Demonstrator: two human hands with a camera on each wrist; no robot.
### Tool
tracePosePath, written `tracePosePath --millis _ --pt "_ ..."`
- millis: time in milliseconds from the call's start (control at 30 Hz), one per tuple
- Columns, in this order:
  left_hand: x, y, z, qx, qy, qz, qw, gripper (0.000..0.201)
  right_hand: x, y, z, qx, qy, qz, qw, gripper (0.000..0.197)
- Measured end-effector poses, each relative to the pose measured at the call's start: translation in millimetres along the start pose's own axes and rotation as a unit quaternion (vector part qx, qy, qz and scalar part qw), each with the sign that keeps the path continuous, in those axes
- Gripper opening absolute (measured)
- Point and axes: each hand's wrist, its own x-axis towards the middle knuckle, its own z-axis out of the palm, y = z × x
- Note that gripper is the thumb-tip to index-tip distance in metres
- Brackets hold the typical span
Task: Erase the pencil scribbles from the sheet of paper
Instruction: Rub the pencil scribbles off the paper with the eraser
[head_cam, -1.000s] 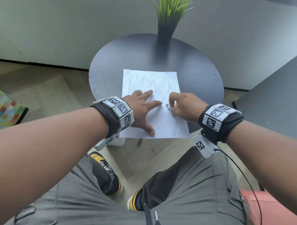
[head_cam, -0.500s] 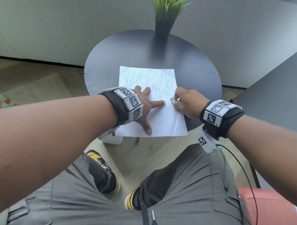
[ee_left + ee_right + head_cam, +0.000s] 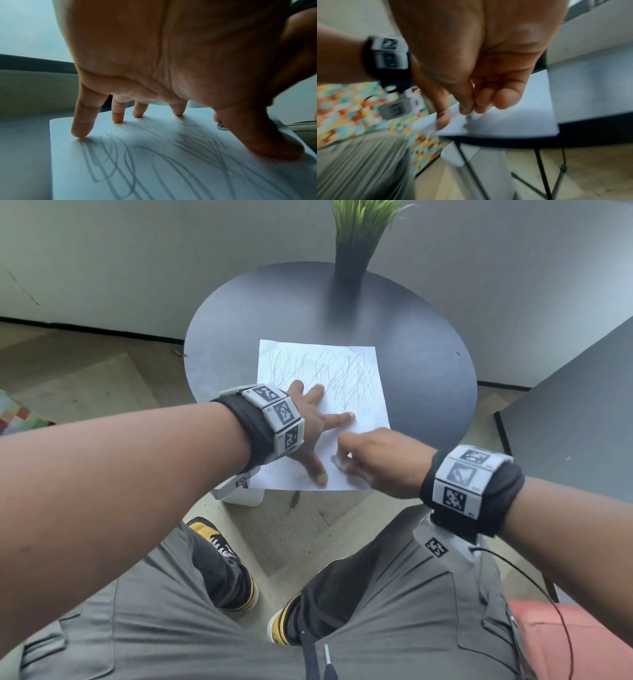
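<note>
A white sheet of paper with grey pencil scribbles lies on a round dark table. My left hand lies spread flat on the sheet's left side, fingertips and thumb pressing it down. My right hand is at the sheet's near right part, fingers curled, pinching a small whitish eraser against the paper. In the blurred right wrist view the eraser pokes out between thumb and fingers onto the sheet. In the left wrist view scribbles cover the paper under the palm.
A dark vase with a green grass plant stands at the table's far edge. The sheet's near edge overhangs the table rim. A grey surface is at right, a white object below the table, a colourful rug at left.
My right hand with the eraser has moved from the sheet's middle toward the near edge, close to my left thumb. The left hand stays pressed on the paper.
</note>
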Motion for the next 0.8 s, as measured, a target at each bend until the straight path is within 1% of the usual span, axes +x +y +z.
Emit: tracePosePath --millis 33,100,133,167,233,267,300,333,433,467,500,533,567,600,633,667,733,767,800 --pt "0 0 0 -0.004 -0.001 0.000 1.000 0.120 4 7 -4 0.003 0.015 0.015 1.000 0.018" --pt "0 -1 1 -0.007 -0.004 0.000 1.000 0.120 13 29 -16 0.027 0.065 0.089 0.994 0.019" --pt "0 -1 1 -0.007 -0.005 0.000 1.000 0.120 15 34 -17 0.032 0.077 0.112 0.990 0.021" --pt "-1 -1 0 -0.007 -0.005 0.000 1.000 0.120 12 30 -16 0.018 0.069 0.108 0.992 0.022" --pt "-2 -1 0 -0.001 -0.005 0.001 1.000 0.121 6 7 -3 -0.020 0.023 0.035 0.999 0.022" --pt "-2 0 -1 0.003 -0.004 0.001 1.000 0.121 1 -4 3 -0.014 0.002 -0.008 1.000 0.020" --pt "-2 0 -1 0.005 -0.004 0.002 1.000 0.121 -1 -6 4 -0.007 -0.008 -0.025 1.000 0.020" --pt "-2 0 -1 0.001 -0.005 0.002 1.000 0.121 3 -1 0 -0.003 0.000 -0.016 1.000 0.021" --pt "-2 -1 0 -0.007 -0.003 0.002 1.000 0.120 17 34 -16 0.029 0.077 0.109 0.991 0.025" --pt "-2 -1 1 -0.006 0.000 0.002 1.000 0.120 14 34 -16 0.030 0.083 0.120 0.989 0.026" --pt "-2 -1 1 -0.005 0.001 0.003 1.000 0.119 9 27 -13 0.012 0.077 0.100 0.992 0.025" --pt "-2 -1 1 -0.006 0.002 0.004 1.000 0.119 5 17 -5 -0.006 0.062 0.064 0.996 0.025" --pt "-2 -1 1 -0.006 0.004 0.004 1.000 0.119 -2 5 3 -0.005 0.037 0.013 0.999 0.023" --pt "-2 -1 1 -0.004 0.007 0.006 1.000 0.118 -5 -2 7 -0.002 0.012 -0.022 1.000 0.023" --pt "-2 -2 2 -0.005 0.010 0.007 1.000 0.118 -4 -1 5 -0.002 0.003 -0.024 1.000 0.023" --pt "-2 -2 2 -0.007 0.010 0.009 1.000 0.118 2 8 0 -0.005 0.013 0.001 1.000 0.025" --pt "-2 -2 1 -0.009 0.007 0.007 1.000 0.118 11 28 -13 0.020 0.064 0.074 0.995 0.027" --pt "-2 -2 1 -0.009 0.005 0.007 1.000 0.118 10 30 -15 0.033 0.071 0.092 0.993 0.027" --pt "-2 -2 1 -0.006 0.004 0.007 1.000 0.119 7 25 -13 0.022 0.068 0.081 0.994 0.026"
